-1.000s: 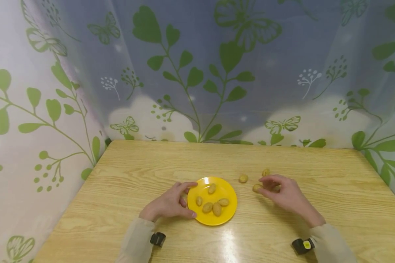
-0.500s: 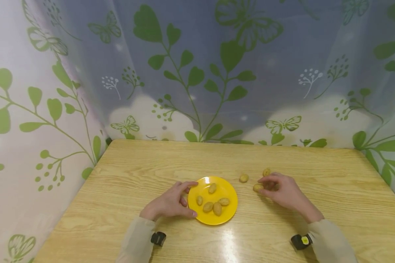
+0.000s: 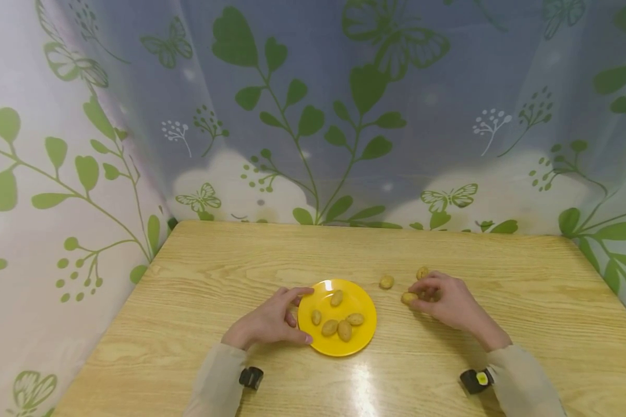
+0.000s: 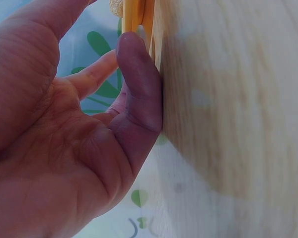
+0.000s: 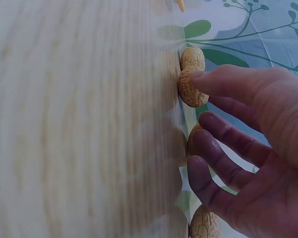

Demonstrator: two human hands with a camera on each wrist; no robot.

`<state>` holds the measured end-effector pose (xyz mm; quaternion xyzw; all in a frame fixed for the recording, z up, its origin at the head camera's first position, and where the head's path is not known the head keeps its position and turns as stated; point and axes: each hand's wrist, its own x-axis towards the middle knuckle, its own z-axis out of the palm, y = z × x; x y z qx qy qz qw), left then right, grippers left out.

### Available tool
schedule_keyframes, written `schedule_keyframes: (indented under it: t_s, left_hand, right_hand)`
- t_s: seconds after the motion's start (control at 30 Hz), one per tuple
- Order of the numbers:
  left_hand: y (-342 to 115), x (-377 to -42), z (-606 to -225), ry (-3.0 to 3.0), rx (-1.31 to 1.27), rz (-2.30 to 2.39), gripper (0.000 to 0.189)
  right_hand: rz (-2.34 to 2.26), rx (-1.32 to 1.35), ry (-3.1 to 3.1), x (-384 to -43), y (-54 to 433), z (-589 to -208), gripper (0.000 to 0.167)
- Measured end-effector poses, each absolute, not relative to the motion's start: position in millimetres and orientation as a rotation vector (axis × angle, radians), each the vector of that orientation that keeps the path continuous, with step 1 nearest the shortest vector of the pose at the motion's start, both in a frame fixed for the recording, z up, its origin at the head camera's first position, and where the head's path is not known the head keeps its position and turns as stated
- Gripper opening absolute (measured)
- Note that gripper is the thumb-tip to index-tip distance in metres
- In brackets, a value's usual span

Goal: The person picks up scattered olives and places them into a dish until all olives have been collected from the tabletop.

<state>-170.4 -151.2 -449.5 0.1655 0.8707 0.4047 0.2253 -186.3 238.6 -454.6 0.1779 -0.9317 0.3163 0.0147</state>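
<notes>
A yellow plate (image 3: 339,347) carries several unshelled peanuts (image 3: 344,330). My left hand (image 3: 268,319) holds its left rim, thumb at the near edge and index finger at the far edge. In the left wrist view, a curled finger (image 4: 139,84) rests low beside the plate's edge. To the right, my right hand (image 3: 451,304) pinches a peanut (image 3: 408,298) on the table. The right wrist view has the thumb tip laid on that peanut (image 5: 191,91), while the other fingers bend beneath the palm.
Loose peanuts lie beyond the right hand, one (image 3: 386,282) nearer the plate and another (image 3: 422,272) behind the fingers. A further peanut (image 5: 205,223) shows low in the right wrist view. The wooden table (image 3: 229,255) meets a leaf-patterned curtain (image 3: 313,145).
The right hand and wrist have shifted very slightly, with the fingers staying at the same peanut. The left hand keeps its place on the plate.
</notes>
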Motion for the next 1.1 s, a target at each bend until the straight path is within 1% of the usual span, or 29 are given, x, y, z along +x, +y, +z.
schedule_keyframes:
  t_s: [0.63, 1.1]
  left_hand:
    - [-153, -173, -452, 2.397, 0.459, 1.097, 0.09]
    - [-154, -173, -453, 2.405, 0.465, 1.092, 0.09]
  right_hand:
    - [1.002, 0.566, -2.897, -185, 239, -458, 0.015]
    - [1.148, 0.581, -2.838, -181, 229, -460, 0.02]
